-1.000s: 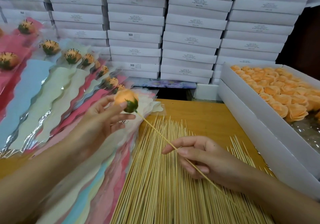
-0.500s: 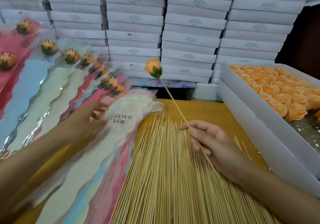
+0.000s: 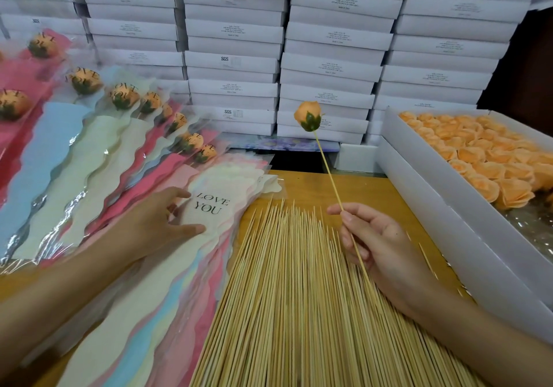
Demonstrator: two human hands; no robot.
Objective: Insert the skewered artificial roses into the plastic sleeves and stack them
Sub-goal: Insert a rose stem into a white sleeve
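Observation:
My right hand (image 3: 375, 238) pinches the bamboo skewer of an orange artificial rose (image 3: 308, 115), held upright over the middle of the table, bloom on top. My left hand (image 3: 151, 226) rests with spread fingers on the top plastic sleeve (image 3: 215, 216), a cream one printed "LOVE YOU", lying on a fanned pile of empty pastel sleeves (image 3: 155, 311). Further left lies the stack of filled sleeves (image 3: 98, 135), each with an orange rose at its top end.
A thick bed of loose bamboo skewers (image 3: 287, 311) covers the wooden table (image 3: 299, 186) between my hands. A long white box of orange rose heads (image 3: 484, 153) stands at the right. Stacked white cartons (image 3: 329, 57) wall off the back.
My left hand let go of the rose and moved down onto the top sleeve. My right hand swung the skewered rose upright and to the right.

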